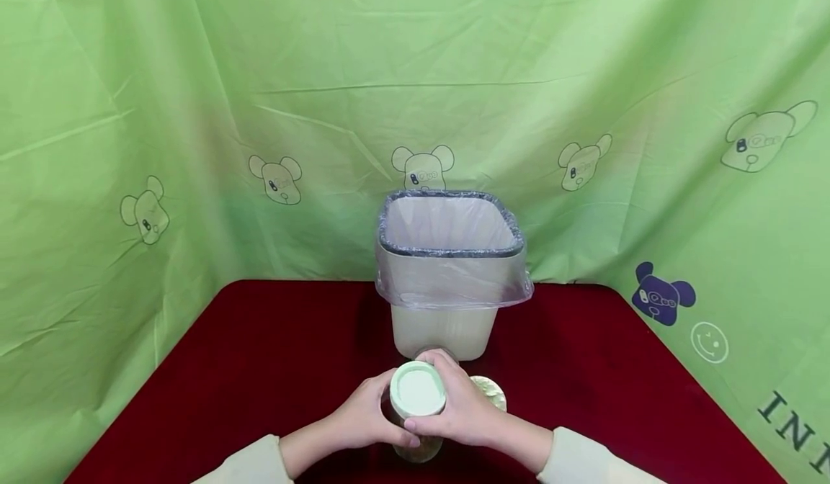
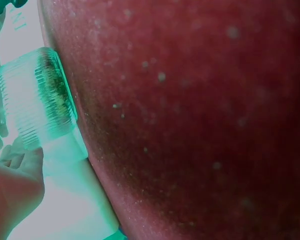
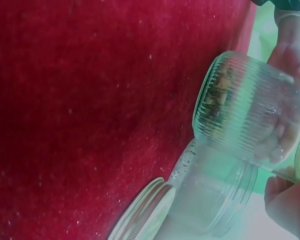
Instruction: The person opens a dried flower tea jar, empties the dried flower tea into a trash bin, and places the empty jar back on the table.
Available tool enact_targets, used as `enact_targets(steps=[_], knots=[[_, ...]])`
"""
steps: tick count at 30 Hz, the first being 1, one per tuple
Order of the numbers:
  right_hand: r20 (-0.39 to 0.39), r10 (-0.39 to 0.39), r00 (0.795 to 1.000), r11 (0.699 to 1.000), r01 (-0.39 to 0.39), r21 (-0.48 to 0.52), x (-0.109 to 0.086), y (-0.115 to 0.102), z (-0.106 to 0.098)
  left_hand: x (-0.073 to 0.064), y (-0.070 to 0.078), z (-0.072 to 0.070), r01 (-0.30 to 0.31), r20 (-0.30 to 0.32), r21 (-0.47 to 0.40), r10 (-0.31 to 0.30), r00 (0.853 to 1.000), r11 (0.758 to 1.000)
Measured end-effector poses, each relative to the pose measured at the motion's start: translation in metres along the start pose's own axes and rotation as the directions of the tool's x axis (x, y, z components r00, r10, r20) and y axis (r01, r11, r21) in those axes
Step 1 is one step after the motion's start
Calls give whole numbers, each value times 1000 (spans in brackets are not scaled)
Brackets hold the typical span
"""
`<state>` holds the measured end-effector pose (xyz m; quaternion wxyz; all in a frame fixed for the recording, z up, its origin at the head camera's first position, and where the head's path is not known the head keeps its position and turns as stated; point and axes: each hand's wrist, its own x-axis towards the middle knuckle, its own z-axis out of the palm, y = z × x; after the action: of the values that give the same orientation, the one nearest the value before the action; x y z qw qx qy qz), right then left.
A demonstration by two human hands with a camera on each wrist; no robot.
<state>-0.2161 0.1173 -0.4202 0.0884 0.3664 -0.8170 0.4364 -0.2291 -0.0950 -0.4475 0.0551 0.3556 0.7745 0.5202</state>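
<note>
A ribbed clear glass jar [image 3: 240, 105] with brown bits at its bottom stands between my two hands, topped by a pale green lid [image 1: 418, 392]. My left hand [image 1: 359, 415] grips the jar's side, and its fingers show through the glass in the right wrist view. My right hand [image 1: 468, 406] holds the lid's edge, thumb at the front and fingers curled behind. Close by is a second clear glass jar [image 3: 210, 185], mostly hidden by my hands in the head view. A round metallic-looking lid [image 1: 489, 392] lies next to it, partly behind my right hand.
Behind the jars stands a pale bin [image 1: 447, 329] lined with a translucent purple bag [image 1: 454, 293] folded over its dark rim. A dark red cloth [image 1: 272, 369] covers the table. Green printed curtains [image 1: 311, 73] close in the back and both sides.
</note>
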Motion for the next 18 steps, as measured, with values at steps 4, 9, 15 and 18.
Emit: enact_targets(steps=[4, 9, 15, 18], knots=[[32, -22, 999, 999, 21, 42, 2, 2, -3, 1, 1, 0, -3, -18, 59, 4, 1000, 998], [50, -55, 997, 997, 52, 56, 3, 4, -6, 1, 3, 0, 0, -25, 103, 3, 1000, 995], [68, -75, 995, 996, 72, 47, 6, 9, -7, 2, 3, 0, -2, -33, 116, 6, 999, 993], [93, -50, 994, 997, 45, 57, 6, 10, -8, 2, 2, 1, -3, -30, 122, 7, 1000, 992]])
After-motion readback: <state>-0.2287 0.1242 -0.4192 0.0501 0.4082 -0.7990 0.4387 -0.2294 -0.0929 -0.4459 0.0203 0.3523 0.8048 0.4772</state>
